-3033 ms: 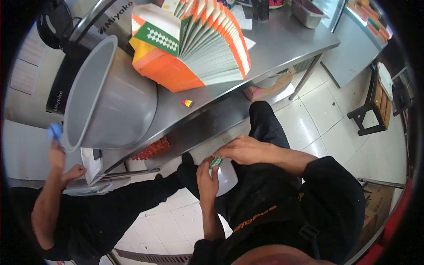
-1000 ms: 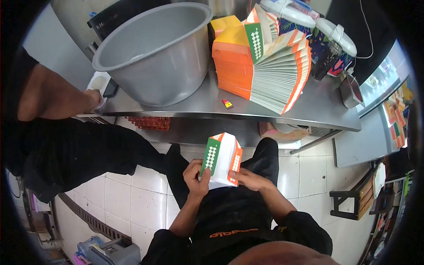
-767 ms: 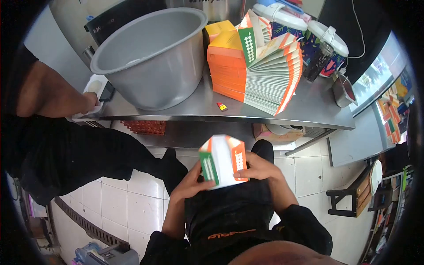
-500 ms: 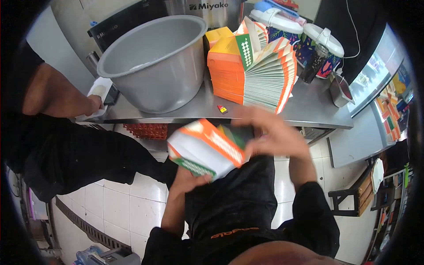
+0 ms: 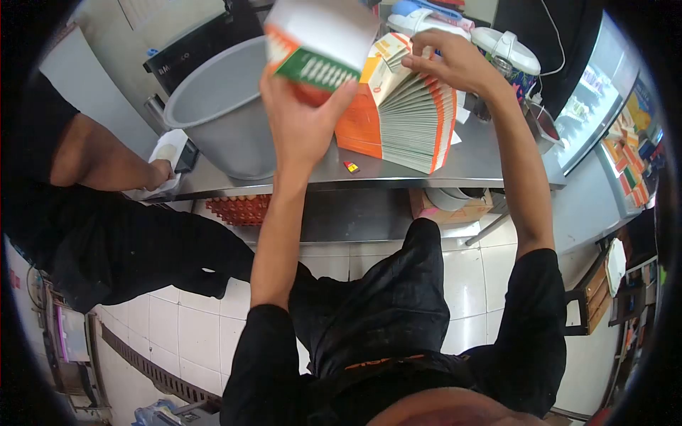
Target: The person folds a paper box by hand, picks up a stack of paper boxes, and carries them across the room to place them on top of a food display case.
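Note:
My left hand [image 5: 305, 121] grips a folded paper food box [image 5: 323, 42], white inside with orange and green printed sides. The box is raised over the table, overlapping the rim of the big grey pot in this view. My right hand [image 5: 458, 60] hovers at the top of a fanned stack of flat food boxes [image 5: 415, 128], its fingers bent and the thumb apart from them. Printed in orange, green and yellow, the stack stands on the steel table [image 5: 398, 172]. A small red and yellow packet [image 5: 352, 167] lies in front of it.
The grey pot [image 5: 220, 128] stands left of the stack. Another person's hand [image 5: 160, 172] rests by a white tray at the left. Patterned lidded containers [image 5: 515, 53] and a metal tin [image 5: 541, 126] are at the back right. A red egg tray [image 5: 238, 210] sits below.
My left hand has lifted the box from in front of my lap up over the table. My right hand has left the box and moved up to the stack.

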A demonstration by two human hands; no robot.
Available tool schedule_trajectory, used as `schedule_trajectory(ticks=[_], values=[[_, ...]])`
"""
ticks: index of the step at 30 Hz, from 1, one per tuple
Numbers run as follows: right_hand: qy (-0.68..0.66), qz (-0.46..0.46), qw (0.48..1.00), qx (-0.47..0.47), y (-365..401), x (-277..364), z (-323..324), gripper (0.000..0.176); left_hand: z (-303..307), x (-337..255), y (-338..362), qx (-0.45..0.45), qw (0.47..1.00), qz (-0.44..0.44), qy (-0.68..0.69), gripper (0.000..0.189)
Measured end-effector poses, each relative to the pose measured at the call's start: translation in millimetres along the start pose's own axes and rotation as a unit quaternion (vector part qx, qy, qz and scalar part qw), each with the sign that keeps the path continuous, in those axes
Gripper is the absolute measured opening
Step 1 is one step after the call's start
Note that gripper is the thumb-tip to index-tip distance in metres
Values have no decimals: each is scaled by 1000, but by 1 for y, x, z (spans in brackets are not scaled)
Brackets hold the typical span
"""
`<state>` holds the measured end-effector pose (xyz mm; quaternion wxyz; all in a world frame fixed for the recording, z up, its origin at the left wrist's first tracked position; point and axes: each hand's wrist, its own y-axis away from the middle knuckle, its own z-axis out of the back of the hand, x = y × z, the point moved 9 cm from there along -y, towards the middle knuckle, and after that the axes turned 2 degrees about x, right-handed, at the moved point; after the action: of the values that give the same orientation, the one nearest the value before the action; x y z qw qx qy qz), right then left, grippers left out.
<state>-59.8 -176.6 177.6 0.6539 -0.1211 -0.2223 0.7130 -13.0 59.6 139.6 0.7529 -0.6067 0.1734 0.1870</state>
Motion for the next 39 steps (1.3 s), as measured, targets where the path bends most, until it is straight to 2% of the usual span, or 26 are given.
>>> schedule_trajectory(ticks=[1, 2, 4, 7, 8, 11, 17, 20, 23, 26, 28, 31, 34, 35, 37, 38, 39], values=[[-30, -30, 999, 11, 10, -8, -3, 41, -11, -6, -10, 2, 998, -40, -44, 74], [-41, 2, 999, -24, 19, -7, -2, 39, -25, -2, -18, 9, 998, -34, -54, 75], [-59, -29, 998, -16, 35, -9, -5, 39, -53, 8, -27, 21, 997, -24, -74, 77], [-63, -20, 997, -47, 44, -23, -9, 44, -95, 47, -17, 105, 989, 41, -93, 79], [-65, -24, 996, -52, 47, -26, -10, 44, -96, 43, -10, 105, 980, 0, -168, 76], [-88, -44, 994, -50, 57, -33, -19, 45, -95, 49, 2, 79, 981, -15, -176, 77], [-117, -55, 988, -87, 71, -47, -27, 48, -94, 57, -15, 39, 988, 43, -144, 72], [-148, -51, 983, -98, 76, -45, -30, 43, -101, 75, -4, 99, 971, 126, -179, 73], [-189, -67, 974, -107, 83, -50, -38, 35, -102, 88, 15, 48, 984, 111, -127, 76], [-216, -71, 965, -131, 93, -57, -48, 31, -105, 87, 38, 2, 987, 92, -131, 78], [-227, -70, 958, -161, 103, -60, -61, 30, -106, 89, 40, 16, 987, 104, -118, 78], [-335, -111, 913, -207, 115, -73, -89, 29, -103, 89, 37, 50, 989, 111, -82, 75], [-426, -158, 858, -241, 120, -86, -109, 47, -102, 111, 31, 111, 986, 123, -11, 65], [-419, -191, 851, -251, 121, -92, -112, 55, -104, 120, 29, 135, 982, 130, 14, 60], [-406, -264, 833, -266, 129, -98, -119, 73, -101, 127, 21, 118, 975, 182, 56, 61], [-461, -312, 796, -238, 130, -89, -118, 91, -100, 130, 23, 107, 969, 209, 76, 61], [-478, -321, 787, -220, 133, -89, -123, 90, -105, 134, 26, 119, 956, 243, 117, 65]])
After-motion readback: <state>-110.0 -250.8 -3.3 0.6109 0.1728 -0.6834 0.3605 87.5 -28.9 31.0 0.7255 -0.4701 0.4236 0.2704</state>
